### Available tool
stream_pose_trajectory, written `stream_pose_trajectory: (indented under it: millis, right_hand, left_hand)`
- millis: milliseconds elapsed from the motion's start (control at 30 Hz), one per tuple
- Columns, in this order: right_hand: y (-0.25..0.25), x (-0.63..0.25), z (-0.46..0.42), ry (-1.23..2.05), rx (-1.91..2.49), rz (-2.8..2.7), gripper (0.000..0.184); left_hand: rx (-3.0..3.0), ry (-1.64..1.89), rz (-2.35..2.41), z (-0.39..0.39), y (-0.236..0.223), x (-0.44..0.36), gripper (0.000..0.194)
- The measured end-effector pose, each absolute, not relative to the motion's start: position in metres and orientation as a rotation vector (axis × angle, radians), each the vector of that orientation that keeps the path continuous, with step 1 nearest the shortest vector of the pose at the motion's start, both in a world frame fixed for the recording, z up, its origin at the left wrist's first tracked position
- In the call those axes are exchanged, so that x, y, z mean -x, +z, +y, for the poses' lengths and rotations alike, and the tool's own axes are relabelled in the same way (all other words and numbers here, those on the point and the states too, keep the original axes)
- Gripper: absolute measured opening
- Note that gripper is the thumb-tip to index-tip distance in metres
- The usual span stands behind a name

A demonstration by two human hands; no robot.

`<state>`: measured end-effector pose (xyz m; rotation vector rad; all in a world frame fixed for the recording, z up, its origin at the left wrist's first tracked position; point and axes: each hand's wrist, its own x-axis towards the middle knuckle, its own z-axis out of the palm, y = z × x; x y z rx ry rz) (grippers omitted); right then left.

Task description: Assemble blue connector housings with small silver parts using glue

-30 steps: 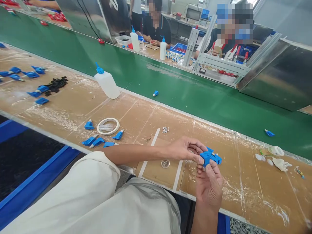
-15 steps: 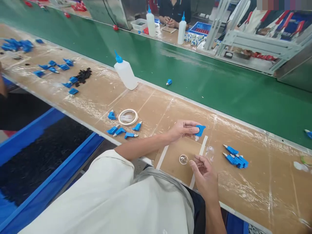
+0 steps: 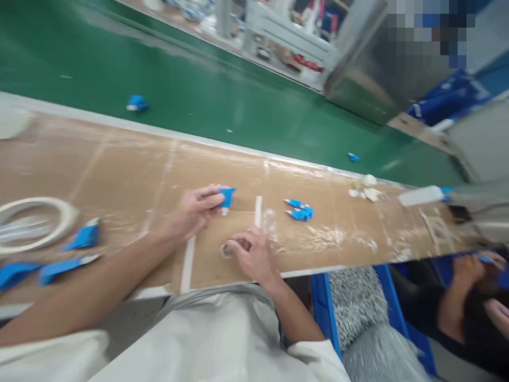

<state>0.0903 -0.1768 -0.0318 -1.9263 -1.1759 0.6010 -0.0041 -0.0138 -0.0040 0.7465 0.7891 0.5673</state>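
My left hand (image 3: pixel 199 211) pinches a small blue plastic part (image 3: pixel 226 197) between thumb and fingers; a whitish tip points down from it. Lower and to the right, my right hand (image 3: pixel 256 254) is curled, its fingertips at a small round clear dish (image 3: pixel 226 250). Blur and the fingers hide what they grip there. The dish sits on the brown work surface between two white strips (image 3: pixel 258 211). Right of the hands lies a small cluster of similar blue parts with pale tips (image 3: pixel 301 210).
A tape roll (image 3: pixel 68 215) and several blue parts (image 3: pixel 85 236) lie on the left. Behind the table runs a green belt (image 3: pixel 199 95) carrying a blue part (image 3: pixel 137 103). A white bottle (image 3: pixel 422 196) lies at right, near another person's hand (image 3: pixel 469 270). A blue bin (image 3: pixel 326 310) stands below.
My view has swung right. My hands have parted; the blue part stays in my left hand, moved toward the left strip. My right hand has left it and reached the clear dish.
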Motion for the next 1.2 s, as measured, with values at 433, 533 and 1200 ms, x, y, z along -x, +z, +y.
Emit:
stream_pose_trajectory:
  millis: [433,533,1200]
  right_hand:
    - [-0.029,-0.089,-0.199,0.165,2.018,-1.754,0.021]
    - [-0.025,-0.088,-0.202,0.122,2.072,-1.780,0.019]
    - [-0.014,-0.081,-0.192,0.082,2.088,-2.154,0.009]
  left_hand:
    - [-0.874,0.529,0.930,-0.019,0.019,0.005,0.019]
    - [-0.863,0.519,0.933,-0.020,0.019,0.004,0.016]
    - [-0.642,0.644,1.017,-0.009,-0.038,0.005,0.025]
